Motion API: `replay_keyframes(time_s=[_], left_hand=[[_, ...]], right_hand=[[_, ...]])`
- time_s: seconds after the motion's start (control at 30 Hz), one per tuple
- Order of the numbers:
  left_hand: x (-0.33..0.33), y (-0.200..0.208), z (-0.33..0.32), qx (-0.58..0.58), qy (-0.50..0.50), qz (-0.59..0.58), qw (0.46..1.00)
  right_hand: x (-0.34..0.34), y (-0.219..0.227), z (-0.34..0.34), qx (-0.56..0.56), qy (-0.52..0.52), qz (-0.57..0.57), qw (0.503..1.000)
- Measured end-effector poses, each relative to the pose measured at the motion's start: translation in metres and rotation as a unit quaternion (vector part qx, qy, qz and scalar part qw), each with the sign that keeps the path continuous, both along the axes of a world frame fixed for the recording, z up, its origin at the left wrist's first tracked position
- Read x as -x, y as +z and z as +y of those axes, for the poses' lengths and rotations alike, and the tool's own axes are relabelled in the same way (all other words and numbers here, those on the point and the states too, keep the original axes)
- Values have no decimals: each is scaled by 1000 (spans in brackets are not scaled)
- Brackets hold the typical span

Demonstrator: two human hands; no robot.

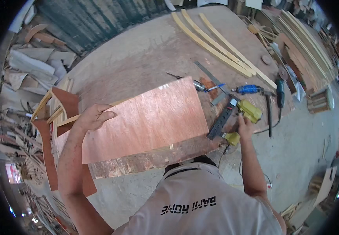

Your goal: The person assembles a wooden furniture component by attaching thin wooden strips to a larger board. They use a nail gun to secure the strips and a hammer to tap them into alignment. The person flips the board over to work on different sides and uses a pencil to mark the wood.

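My left hand [94, 117] holds a reddish plywood sheet [153, 121] by its far edge, with the thumb on its upper face. The sheet slants over the near part of the workbench [126, 64] and hides what lies beneath, apart from pale wood strips showing at its edges. At the right, my right hand [246, 126] is closed round the handle of a yellow-green nail gun [250, 111] with a black magazine along its side. The gun lies at the bench's near right edge, beside the sheet's right end. To the left, a curved brown wooden frame [64, 102] stands partly behind my left forearm.
Past the gun lie a blue air tool [247, 89], an angle grinder [281, 92], a hammer [270, 113] and a metal square [208, 74]. Several curved wood strips [220, 45] rest on the far bench. Scrap boards [32, 64] crowd the left; stacked timber [308, 45] stands right.
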State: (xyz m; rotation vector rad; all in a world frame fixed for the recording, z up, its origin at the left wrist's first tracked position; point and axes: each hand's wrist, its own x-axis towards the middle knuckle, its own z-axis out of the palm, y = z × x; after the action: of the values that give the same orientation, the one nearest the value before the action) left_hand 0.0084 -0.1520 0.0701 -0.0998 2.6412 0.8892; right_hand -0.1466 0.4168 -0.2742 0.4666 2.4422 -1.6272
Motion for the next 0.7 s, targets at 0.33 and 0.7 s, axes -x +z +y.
replay_keyframes(time_s=[0.33, 0.7], left_hand=[[-21, -47, 4, 121, 52, 287, 949], [-222, -135, 50, -426, 692, 440, 382]], right_hand=[[-44, 225, -178, 421, 232, -31, 876], [-37, 241, -163, 322, 294, -69, 897]])
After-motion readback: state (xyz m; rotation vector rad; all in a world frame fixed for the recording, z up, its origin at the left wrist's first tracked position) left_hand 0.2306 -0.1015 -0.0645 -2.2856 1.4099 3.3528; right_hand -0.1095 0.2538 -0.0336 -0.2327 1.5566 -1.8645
